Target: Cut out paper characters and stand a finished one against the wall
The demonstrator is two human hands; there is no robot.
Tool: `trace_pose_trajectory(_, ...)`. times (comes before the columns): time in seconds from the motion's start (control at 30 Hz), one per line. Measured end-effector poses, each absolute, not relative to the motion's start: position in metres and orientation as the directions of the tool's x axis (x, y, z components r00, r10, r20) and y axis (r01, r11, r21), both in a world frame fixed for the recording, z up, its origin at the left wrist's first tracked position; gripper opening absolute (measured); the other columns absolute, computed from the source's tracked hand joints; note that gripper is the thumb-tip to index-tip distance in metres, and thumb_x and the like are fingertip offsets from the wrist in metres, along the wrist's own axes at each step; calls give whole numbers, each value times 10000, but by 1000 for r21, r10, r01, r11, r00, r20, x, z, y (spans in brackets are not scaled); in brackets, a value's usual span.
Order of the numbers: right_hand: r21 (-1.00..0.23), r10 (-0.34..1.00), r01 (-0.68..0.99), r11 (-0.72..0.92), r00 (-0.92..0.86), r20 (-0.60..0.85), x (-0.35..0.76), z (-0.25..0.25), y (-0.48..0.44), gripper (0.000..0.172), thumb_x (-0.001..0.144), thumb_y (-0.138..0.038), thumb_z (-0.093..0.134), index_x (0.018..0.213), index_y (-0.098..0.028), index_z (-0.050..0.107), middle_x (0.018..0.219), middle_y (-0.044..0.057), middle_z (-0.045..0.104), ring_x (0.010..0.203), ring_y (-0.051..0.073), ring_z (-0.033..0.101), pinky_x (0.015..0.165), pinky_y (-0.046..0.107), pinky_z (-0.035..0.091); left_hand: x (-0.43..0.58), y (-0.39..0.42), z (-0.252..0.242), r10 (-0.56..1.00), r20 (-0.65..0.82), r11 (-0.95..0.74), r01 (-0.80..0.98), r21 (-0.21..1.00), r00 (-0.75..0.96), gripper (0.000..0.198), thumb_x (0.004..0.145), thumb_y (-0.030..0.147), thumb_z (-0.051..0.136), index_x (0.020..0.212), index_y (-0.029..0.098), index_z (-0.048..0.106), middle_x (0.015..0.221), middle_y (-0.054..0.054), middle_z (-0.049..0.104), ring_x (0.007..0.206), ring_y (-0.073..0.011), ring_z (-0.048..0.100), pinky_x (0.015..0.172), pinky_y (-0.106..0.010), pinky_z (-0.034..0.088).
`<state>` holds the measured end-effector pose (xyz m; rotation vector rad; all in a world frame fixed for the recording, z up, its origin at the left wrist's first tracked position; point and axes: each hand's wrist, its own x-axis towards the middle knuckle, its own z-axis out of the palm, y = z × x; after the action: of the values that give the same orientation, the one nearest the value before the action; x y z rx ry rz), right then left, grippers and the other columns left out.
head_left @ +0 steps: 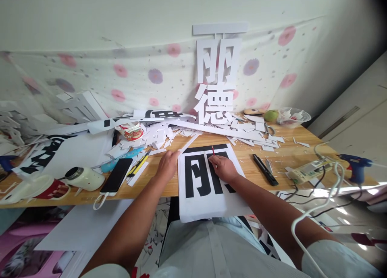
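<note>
A white sheet printed with a large black Chinese character lies at the table's front edge and overhangs it toward my lap. My left hand is closed at the sheet's upper left edge, its fingers partly hidden. Beyond that hand, a narrow white strip points away from me. Over the printed strokes, my right hand pinches a red pencil, whose lower end is hidden by the fingers. Cut-out white characters stand upright against the wall behind.
White offcuts pile along the back. Left are a black phone, yellow cutter, jar and paper bowl. Right are a black cutter, power strip, blue glue gun and a loose white cable.
</note>
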<state>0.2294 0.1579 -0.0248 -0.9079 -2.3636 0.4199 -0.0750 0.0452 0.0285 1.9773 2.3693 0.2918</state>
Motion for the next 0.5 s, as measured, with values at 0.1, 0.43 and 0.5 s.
trace_pose_trajectory(0.1,-454,683,516,727,-613,397,231,-27,158,238,1058,-209,576,1104,-280,799,995,48,827,963,245,768,829,306,563,-75,13,18,946,117,296,952,77,-304,541,1042,62,439,1479,218,717,1132,-124,680,1086,-304,667,944,-380,509)
trace_pose_trajectory(0.43,-390,662,535,749,-613,431,231,-24,155,271,1100,-223,534,1138,-262,800,1081,59,846,959,261,788,809,331,563,-53,-8,26,932,109,344,938,30,-346,348,1099,209,507,1233,215,828,1084,-159,696,1042,-345,675,946,-459,522)
trace_pose_trajectory(0.5,-385,660,536,751,-613,433,230,-24,155,274,1102,-229,539,1152,-270,805,1092,57,851,970,263,795,820,334,572,-45,2,27,941,199,261,962,81,-272,314,1122,273,524,1195,228,826,1204,-165,724,1172,-358,666,1038,-488,516)
